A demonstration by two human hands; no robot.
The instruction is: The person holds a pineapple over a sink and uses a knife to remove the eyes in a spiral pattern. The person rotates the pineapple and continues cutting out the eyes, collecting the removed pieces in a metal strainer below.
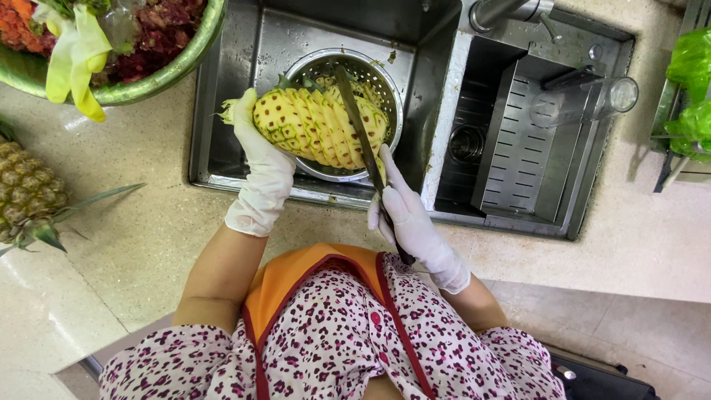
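The left hand (pixel 261 167), in a white glove, grasps one end of a peeled pineapple (pixel 320 127) and holds it lying sideways over a perforated metal colander (pixel 385 92), which sits in the left basin of a stainless steel sink (pixel 222 96). The yellow fruit shows diagonal grooves cut along its surface, with rows of dark eyes between them. The right hand (pixel 411 218), also in a white glove, is closed around the handle of a long knife (pixel 359 130), whose blade lies across the right part of the pineapple, touching its flesh and pointing away from the person. Bits of peel lie in the colander under the fruit. In the right basin stands a slotted metal drain tray (pixel 518 148), and a clear glass (pixel 585 104) lies across its far end. A faucet (pixel 503 11) rises at the top edge between the basins. On the speckled counter (pixel 148 244) to the left lies an unpeeled pineapple (pixel 26 192) with its green leaves pointing right. At the top left a green bowl (pixel 170 70) holds red and orange scraps and a yellow glove (pixel 74 55) hanging over its rim. Green plastic bags (pixel 692 89) show at the right edge. The person wears an orange apron (pixel 296 278) over a spotted pink top.
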